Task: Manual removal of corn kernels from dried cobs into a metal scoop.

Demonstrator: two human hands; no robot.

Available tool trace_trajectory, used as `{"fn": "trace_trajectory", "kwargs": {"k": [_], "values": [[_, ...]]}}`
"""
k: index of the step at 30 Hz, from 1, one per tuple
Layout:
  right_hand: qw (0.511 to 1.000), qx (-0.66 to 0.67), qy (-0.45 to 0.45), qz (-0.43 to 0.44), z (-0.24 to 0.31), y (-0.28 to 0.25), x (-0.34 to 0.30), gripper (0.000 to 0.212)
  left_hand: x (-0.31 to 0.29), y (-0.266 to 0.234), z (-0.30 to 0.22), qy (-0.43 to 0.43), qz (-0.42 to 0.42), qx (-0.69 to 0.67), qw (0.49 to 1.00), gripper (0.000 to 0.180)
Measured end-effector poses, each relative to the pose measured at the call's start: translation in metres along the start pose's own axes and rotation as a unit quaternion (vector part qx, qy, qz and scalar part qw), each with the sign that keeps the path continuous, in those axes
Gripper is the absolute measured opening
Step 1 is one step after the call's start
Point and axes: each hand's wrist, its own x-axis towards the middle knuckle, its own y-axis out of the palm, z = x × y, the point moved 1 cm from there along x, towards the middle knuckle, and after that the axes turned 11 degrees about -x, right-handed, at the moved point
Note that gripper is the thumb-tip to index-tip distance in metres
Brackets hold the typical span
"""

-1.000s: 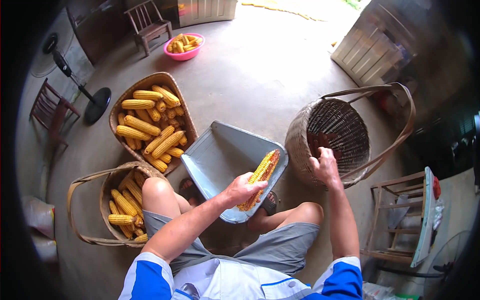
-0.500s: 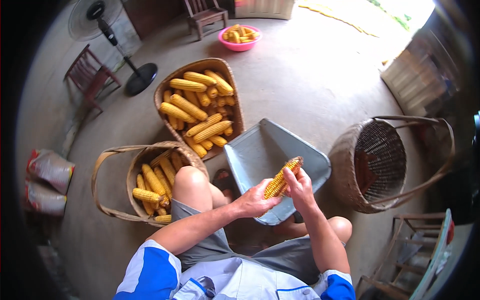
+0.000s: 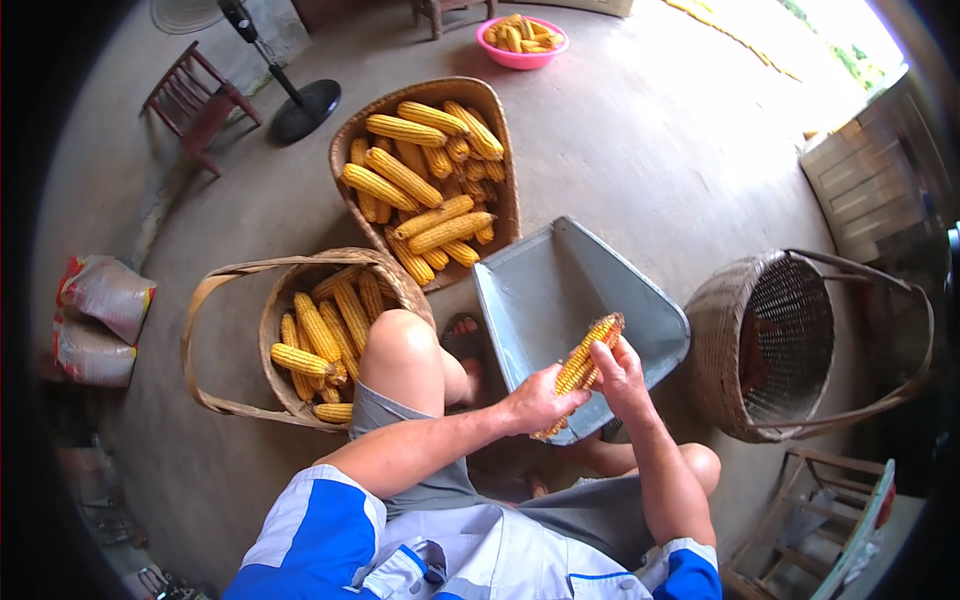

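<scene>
Between my two hands, an ear of corn (image 3: 577, 372) is held at a slant over the near end of a grey scoop-shaped pan (image 3: 560, 290). My left hand (image 3: 543, 400) wraps round its lower part. Higher up, my right hand (image 3: 620, 375) grips the upper end, thumb on the kernels. A darker strip shows along the ear's right side near the tip. The pan stands on the floor before my knees, and its visible inside looks bare.
At my left knee stands a handled basket (image 3: 262, 350) of corn ears; beyond it, a wide woven basket (image 3: 510, 190) holds more. To the right is a tall handled basket (image 3: 700, 340). Farther off are a pink basin (image 3: 520, 60) of corn, a chair (image 3: 200, 100) and a fan (image 3: 305, 110).
My view has tilted and shifted, so the surroundings appear moved. Both hands keep hold of the same ear over the pan, and the dark strip near its tip shows more plainly.
</scene>
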Motion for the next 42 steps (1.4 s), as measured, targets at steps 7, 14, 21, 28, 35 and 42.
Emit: {"fn": "trace_trajectory", "kwargs": {"k": [7,14,21,28,35,42], "values": [[0.998,0.009,-0.03,0.05,-0.026,-0.028,-0.005,0.029,0.005,0.006,0.001,-0.039,0.055,-0.079,0.995,0.03],[0.985,-0.137,-0.025,-0.097,-0.021,0.006,-0.004,0.034,0.014,0.004,0.017,-0.008,-0.003,0.046,0.999,0.026],[0.998,-0.057,-0.005,-0.039,-0.029,0.001,-0.003,0.032,0.007,0.001,0.011,-0.088,0.035,-0.111,0.989,0.024],[0.998,-0.027,-0.032,-0.05,-0.013,0.008,-0.005,0.044,0.013,0.002,0.006,-0.042,0.015,-0.046,0.998,0.03],[0.998,-0.057,-0.016,-0.012,-0.018,0.004,-0.001,0.049,0.017,-0.005,0.012,-0.016,0.003,0.005,1.0,0.03],[0.999,-0.006,-0.027,-0.044,-0.017,-0.002,-0.003,0.045,0.015,0.002,-0.004,-0.042,0.036,-0.051,0.997,0.032]]}}
